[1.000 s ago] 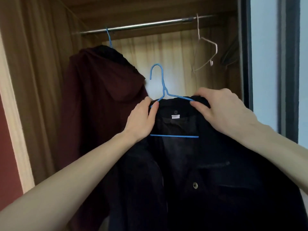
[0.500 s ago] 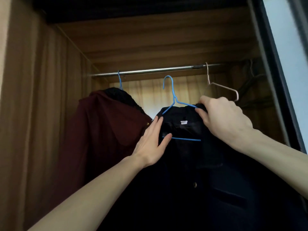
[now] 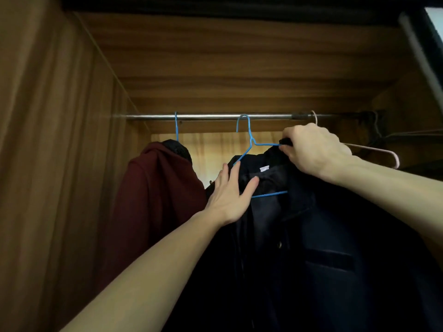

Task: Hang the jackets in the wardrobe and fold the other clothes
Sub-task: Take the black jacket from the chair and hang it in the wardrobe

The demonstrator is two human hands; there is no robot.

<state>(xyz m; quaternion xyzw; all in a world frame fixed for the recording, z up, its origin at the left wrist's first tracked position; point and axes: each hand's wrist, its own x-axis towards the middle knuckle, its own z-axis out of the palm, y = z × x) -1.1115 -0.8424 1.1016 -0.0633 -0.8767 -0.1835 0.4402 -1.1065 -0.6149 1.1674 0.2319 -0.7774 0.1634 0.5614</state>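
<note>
A dark navy jacket [image 3: 311, 248] hangs on a blue wire hanger [image 3: 249, 137] whose hook sits at the metal wardrobe rail [image 3: 211, 116]. My right hand [image 3: 314, 149] grips the jacket's collar together with the hanger's right shoulder. My left hand [image 3: 230, 190] lies flat with straight fingers against the jacket's left collar and the hanger. Left of it, a maroon hooded jacket [image 3: 158, 200] hangs from another blue hanger [image 3: 176, 127] on the same rail.
The wardrobe's wooden left wall [image 3: 60, 164] and top board [image 3: 239, 56] close in the space. An empty pale hanger [image 3: 374, 152] hangs on the rail at the right, behind my right hand. Dark hangers sit in the far right corner.
Both hands raised the navy jacket until its hanger hook reached the rail. My left hand let go of the collar and now lies flat on it. The view tilted upward.
</note>
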